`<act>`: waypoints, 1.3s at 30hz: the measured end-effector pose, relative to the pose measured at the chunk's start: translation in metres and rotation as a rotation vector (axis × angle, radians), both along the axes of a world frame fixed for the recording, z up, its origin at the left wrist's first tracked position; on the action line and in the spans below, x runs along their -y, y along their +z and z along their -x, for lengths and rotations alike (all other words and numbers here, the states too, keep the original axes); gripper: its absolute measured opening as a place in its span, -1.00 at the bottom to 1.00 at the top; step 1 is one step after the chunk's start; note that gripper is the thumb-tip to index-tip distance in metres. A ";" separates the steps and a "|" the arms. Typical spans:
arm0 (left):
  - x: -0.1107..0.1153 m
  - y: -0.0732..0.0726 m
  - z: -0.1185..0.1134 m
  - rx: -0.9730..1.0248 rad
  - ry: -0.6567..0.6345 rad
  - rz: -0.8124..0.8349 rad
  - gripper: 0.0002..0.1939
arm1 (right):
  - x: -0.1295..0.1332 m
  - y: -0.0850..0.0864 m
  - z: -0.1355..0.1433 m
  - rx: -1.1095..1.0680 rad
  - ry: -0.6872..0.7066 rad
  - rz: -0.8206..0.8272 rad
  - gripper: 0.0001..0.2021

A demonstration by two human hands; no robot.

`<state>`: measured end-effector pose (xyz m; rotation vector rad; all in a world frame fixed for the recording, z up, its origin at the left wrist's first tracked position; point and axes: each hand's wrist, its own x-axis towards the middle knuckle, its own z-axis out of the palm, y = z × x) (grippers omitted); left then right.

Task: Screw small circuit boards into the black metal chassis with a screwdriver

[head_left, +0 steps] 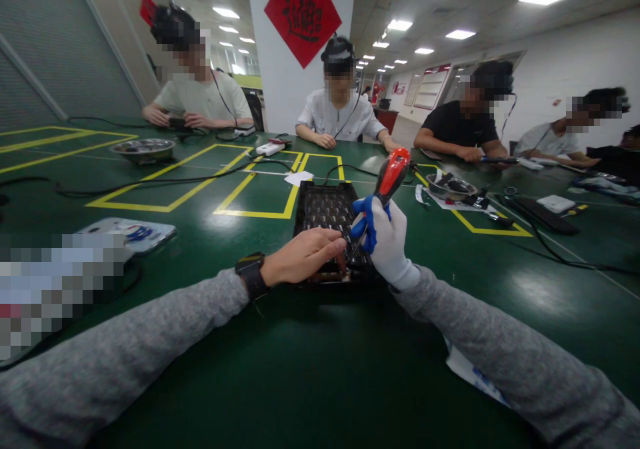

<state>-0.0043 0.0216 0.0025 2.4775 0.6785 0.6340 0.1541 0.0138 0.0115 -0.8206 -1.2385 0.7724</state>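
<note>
I have a wide green surface (270,382) under the camera, marked with yellow tape outlines, and I place everything by the black open casing (323,202) lying on it, straight ahead of me. Well beyond the casing rises a white pillar (263,82). One co-worker in white (313,112) sits at the far edge of the surface directly past the casing, another in a pale shirt (207,96) far off to its left, and a third in black (450,126) beyond it to the right. The red diamond-shaped sign (303,19) hangs on the pillar above and behind the casing. The casing itself is rectangular, with rows of small light marks inside. One metal bowl (143,157) stands well to its left, past its far end; a second metal bowl (453,198), with dark things in it, stands off to its right.

Of the two hands, my right hand (390,239), in a white glove with blue fingers, is closed around a red-and-black screwdriver (393,176), handle up and tilted, shaft pointing down into the casing. My bare left hand (300,256) lies over the casing's near left part, fingers close together; I cannot tell whether they pinch anything. A black wristwatch (251,276) circles that wrist, just left of the casing. A white paper slip (299,178) lies near the casing's far left corner
</note>
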 end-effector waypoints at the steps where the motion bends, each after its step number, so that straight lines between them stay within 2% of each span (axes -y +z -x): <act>1: 0.001 0.000 0.000 0.005 -0.003 0.001 -0.29 | -0.001 0.000 0.000 -0.014 -0.004 0.007 -0.68; 5: -0.001 -0.001 0.000 0.119 0.043 0.058 -0.32 | -0.006 -0.002 -0.002 -0.087 -0.015 0.034 -0.65; 10: -0.017 -0.008 0.000 0.220 0.271 0.225 -0.45 | -0.020 -0.007 -0.007 -0.220 -0.017 0.145 -0.59; 12: -0.022 -0.010 0.000 0.205 0.298 0.245 -0.50 | -0.026 -0.010 -0.010 -0.274 -0.020 0.214 -0.55; 16: -0.024 -0.011 -0.001 0.148 0.259 0.264 -0.53 | -0.036 -0.013 -0.013 -0.333 0.044 0.281 -0.49; 20: -0.025 -0.008 -0.001 0.113 0.212 0.273 -0.55 | -0.035 -0.012 -0.012 -0.297 0.085 0.253 -0.48; 26: -0.035 -0.007 0.005 0.103 0.227 0.268 -0.55 | -0.029 -0.009 -0.003 -0.268 0.099 0.250 -0.49; 33: -0.029 -0.001 0.000 0.138 0.058 0.342 -0.67 | -0.024 -0.006 -0.004 -0.175 0.077 0.177 -0.51; 39: -0.027 0.001 -0.003 0.102 -0.041 0.345 -0.74 | -0.020 -0.002 -0.005 -0.113 0.204 0.174 -0.54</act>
